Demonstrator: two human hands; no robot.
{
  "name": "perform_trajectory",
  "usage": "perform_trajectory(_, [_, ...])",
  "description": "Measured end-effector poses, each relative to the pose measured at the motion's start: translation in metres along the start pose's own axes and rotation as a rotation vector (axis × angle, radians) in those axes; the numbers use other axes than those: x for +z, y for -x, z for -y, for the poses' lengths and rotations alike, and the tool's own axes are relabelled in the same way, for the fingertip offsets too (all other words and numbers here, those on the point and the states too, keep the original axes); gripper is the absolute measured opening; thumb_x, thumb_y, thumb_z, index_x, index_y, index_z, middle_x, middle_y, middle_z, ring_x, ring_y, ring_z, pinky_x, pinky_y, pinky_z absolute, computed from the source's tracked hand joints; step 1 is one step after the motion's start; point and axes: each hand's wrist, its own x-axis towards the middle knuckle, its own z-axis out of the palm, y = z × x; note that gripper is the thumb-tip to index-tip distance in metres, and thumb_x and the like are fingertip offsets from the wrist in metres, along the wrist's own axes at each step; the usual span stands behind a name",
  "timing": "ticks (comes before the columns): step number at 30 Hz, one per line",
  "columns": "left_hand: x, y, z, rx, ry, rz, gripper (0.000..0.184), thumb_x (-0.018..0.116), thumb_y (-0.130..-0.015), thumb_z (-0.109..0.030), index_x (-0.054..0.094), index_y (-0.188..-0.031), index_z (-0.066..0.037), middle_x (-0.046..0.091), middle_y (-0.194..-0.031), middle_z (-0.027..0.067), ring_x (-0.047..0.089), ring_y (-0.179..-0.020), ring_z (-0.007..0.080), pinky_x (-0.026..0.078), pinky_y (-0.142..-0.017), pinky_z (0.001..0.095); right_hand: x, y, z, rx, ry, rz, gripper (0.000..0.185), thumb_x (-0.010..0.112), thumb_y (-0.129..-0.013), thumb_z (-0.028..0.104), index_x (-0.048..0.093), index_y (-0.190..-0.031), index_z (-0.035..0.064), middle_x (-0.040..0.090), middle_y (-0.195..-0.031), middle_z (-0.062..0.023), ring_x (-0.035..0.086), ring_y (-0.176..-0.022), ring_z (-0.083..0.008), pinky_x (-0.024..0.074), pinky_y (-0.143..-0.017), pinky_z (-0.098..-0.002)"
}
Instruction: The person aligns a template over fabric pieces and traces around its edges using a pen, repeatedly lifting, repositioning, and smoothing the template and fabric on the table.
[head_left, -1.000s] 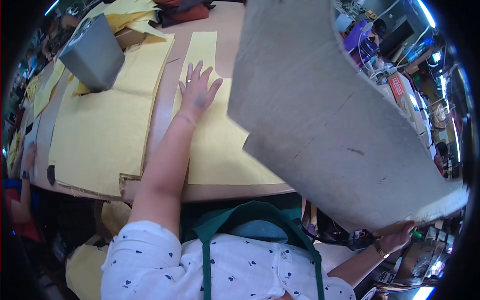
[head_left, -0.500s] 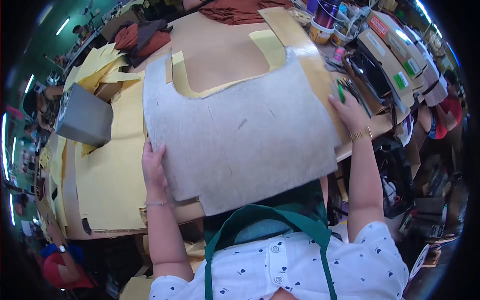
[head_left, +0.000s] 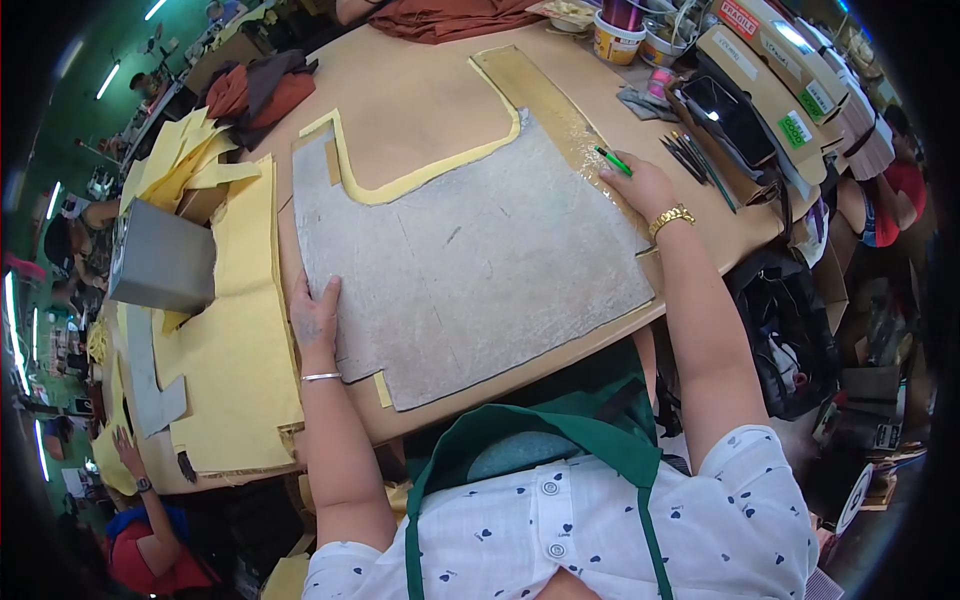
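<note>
A large grey template with a U-shaped cutout lies on the table over a yellow sheet, whose edge shows along the cutout. A tan strip runs up its right side. My left hand rests at the template's left edge, thumb spread from the fingers over the surface. At the right edge is my right hand, closed around a green pen that points up and left over the tan strip.
Left stands a grey metal block on stacked yellow sheets. Dark red cloth lies at the back. Pencils, a phone and boxes are at the right. A co-worker's hand is at lower left.
The raised grey template has come down flat over the yellow sheet. My left hand went from the sheet to the template's left edge; my right hand moved up and inward with the pen.
</note>
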Motion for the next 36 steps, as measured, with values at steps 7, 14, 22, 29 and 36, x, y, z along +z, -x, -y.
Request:
perform_trajectory(7, [-0.001, 0.004, 0.028, 0.081, -0.602, -0.154, 0.059, 0.063, -0.071, -0.032, 0.046, -0.115, 0.004, 0.049, -0.099, 0.0254, 0.048, -0.094, 0.0378, 0.038, -0.084, 0.0399, 0.003, 0.010, 0.002, 0.024, 0.185, -0.157, 0.053, 0.061, -0.070, 0.047, 0.057, -0.103, 0.0059, 0.056, -0.091, -0.0189, 0.054, -0.088, -0.0314, 0.0435, -0.079, -0.0374])
perform_trajectory(14, [-0.003, -0.022, -0.001, -0.161, -0.580, 0.019, 0.059, 0.066, -0.067, -0.030, 0.047, -0.106, 0.011, 0.054, -0.089, 0.0220, 0.053, -0.084, 0.0321, 0.042, -0.073, 0.0379, 0.004, 0.032, 0.003, 0.110, 0.007, -0.089, 0.055, 0.070, -0.063, 0.044, 0.055, -0.092, -0.0009, 0.056, -0.090, -0.0195, 0.055, -0.086, -0.0317, 0.0439, -0.077, -0.0377])
perform_trajectory(22, [-0.004, -0.048, 0.030, -0.233, -0.191, -0.030, 0.053, 0.066, -0.071, -0.031, 0.051, -0.106, 0.006, 0.056, -0.095, 0.0110, 0.051, -0.082, 0.0162, 0.042, -0.072, 0.0279, 0.012, 0.028, -0.002, -0.003, 0.214, -0.229, 0.058, 0.071, -0.061, 0.046, 0.056, -0.093, -0.0002, 0.057, -0.090, -0.0183, 0.055, -0.087, -0.0310, 0.0440, -0.077, -0.0380])
perform_trajectory(29, [-0.001, -0.037, 0.005, -0.251, -0.252, 0.008, 0.060, 0.068, -0.069, -0.030, 0.045, -0.110, 0.007, 0.053, -0.102, 0.0166, 0.051, -0.093, 0.0236, 0.041, -0.080, 0.0315, 0.003, 0.005, 0.003, 0.173, 0.017, 0.119, 0.060, 0.071, -0.061, 0.047, 0.057, -0.093, -0.0024, 0.058, -0.099, -0.0176, 0.057, -0.090, -0.0280, 0.0463, -0.075, -0.0358])
perform_trajectory(36, [0.001, -0.037, 0.012, -0.172, -0.413, -0.027, 0.072, 0.067, -0.070, -0.033, 0.038, -0.120, 0.009, 0.047, -0.116, 0.0239, 0.047, -0.107, 0.0305, 0.038, -0.088, 0.0336, 0.015, -0.009, 0.002, 0.026, 0.296, -0.087, 0.065, 0.069, -0.061, 0.052, 0.057, -0.095, -0.0019, 0.060, -0.088, -0.0182, 0.059, -0.082, -0.0265, 0.0451, -0.073, -0.0347])
